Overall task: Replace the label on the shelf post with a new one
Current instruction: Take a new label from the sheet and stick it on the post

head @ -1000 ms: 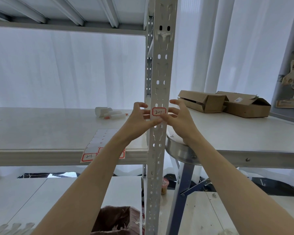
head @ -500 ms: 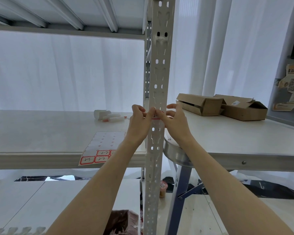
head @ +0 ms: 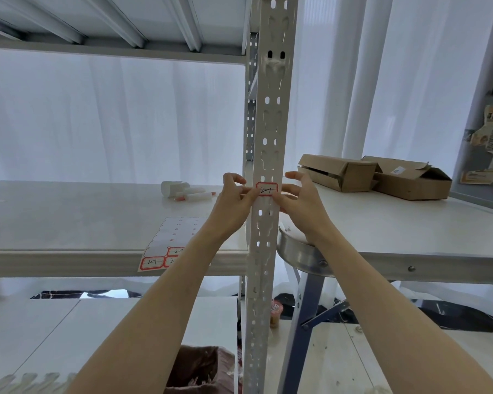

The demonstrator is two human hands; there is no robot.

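A white label (head: pixel 266 189) with a red border and handwritten marks sits on the front face of the perforated grey shelf post (head: pixel 269 123), at shelf height. My left hand (head: pixel 233 207) is just left of the post, its thumb tip touching the label's left edge and its fingers loosely curled beside the post. My right hand (head: pixel 302 204) is on the post's right side, with its thumb at the label's lower right corner and its fingers spread and relaxed. A label sheet (head: pixel 170 245) lies on the shelf board, with a few written labels at its near end.
White marker-like items (head: pixel 187 192) lie further back on the shelf board (head: pixel 69 223). Two cardboard boxes (head: pixel 337 172) (head: pixel 410 179) stand on the table to the right. A round metal stool (head: pixel 300 253) is behind the post. A brown bin (head: pixel 199 368) sits below.
Half a second ago both thumbs covered the label on the post. They have slid apart to its edges, so the label shows again.
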